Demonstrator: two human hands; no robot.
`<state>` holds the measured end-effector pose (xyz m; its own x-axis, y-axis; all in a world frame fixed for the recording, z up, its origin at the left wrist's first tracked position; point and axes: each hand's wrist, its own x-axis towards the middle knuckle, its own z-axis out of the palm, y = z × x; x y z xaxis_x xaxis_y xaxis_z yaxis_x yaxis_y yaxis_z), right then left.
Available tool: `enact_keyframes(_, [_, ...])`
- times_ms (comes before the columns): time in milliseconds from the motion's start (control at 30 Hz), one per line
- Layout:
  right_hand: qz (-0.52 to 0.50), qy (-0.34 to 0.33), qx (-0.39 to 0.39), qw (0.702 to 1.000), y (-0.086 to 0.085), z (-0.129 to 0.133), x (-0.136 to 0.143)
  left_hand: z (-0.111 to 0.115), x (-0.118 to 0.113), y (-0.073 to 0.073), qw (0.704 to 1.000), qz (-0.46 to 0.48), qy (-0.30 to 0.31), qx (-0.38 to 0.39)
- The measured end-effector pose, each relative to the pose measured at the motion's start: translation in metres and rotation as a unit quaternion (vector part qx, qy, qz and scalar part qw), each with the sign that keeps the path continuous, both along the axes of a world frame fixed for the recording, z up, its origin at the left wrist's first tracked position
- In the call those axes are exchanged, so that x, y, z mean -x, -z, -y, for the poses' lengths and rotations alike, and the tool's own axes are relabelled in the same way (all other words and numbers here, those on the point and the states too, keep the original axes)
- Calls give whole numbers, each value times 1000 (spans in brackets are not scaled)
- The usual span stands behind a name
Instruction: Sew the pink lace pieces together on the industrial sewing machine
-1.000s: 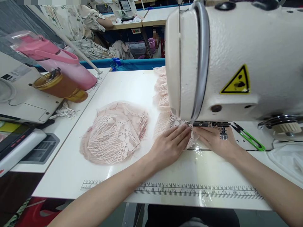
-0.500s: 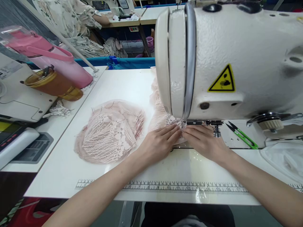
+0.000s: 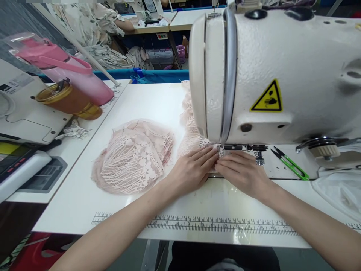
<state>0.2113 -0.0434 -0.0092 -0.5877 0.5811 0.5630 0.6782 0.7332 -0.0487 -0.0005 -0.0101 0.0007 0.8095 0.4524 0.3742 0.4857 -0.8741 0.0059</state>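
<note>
Pale pink lace fabric [image 3: 189, 130] lies under the head of a white sewing machine [image 3: 262, 64] and runs back behind it. My left hand [image 3: 193, 167] rests on the lace left of the presser foot, palm down, fingers stretched out flat and its thumb mostly hidden. From the right, my right hand [image 3: 242, 169] reaches in with its fingers together on the lace's near edge; its thumb is hidden. The fingertips of both hands nearly meet just in front of the needle area. The needle itself is hidden by the machine head.
A pile of pink lace pieces [image 3: 132, 158] lies on the left. Green thread snips [image 3: 291, 163] and white fabric [image 3: 338, 188] are at right. A pink bottle [image 3: 76, 75] and an amber cup [image 3: 70, 99] stand at left. A printed ruler [image 3: 197, 224] follows the table's front edge. Another person [image 3: 87, 22] sits beyond.
The view has shifted slightly. My right fingers have slid a little left and nearer to me, closer to my left hand. Both hands remain on the lace.
</note>
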Motion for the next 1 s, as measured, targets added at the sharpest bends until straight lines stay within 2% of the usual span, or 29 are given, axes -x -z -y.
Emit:
enact_keyframes(300, [-2,-3,2,1000,2,-1,-1,0,-1,-1,1000,-6,-11,1])
enact_keyframes(667, [6,-14,57,998,8,-6,-9,4,-7,-2,999,1,-42,1])
enact_keyframes(833, [-5,-1,52,999,10,-8,-10,5,-8,1,999,7,-46,-5])
enact_keyframes(1000, [34,21,25,999,5,-8,-11,6,-10,-1,998,14,-54,0])
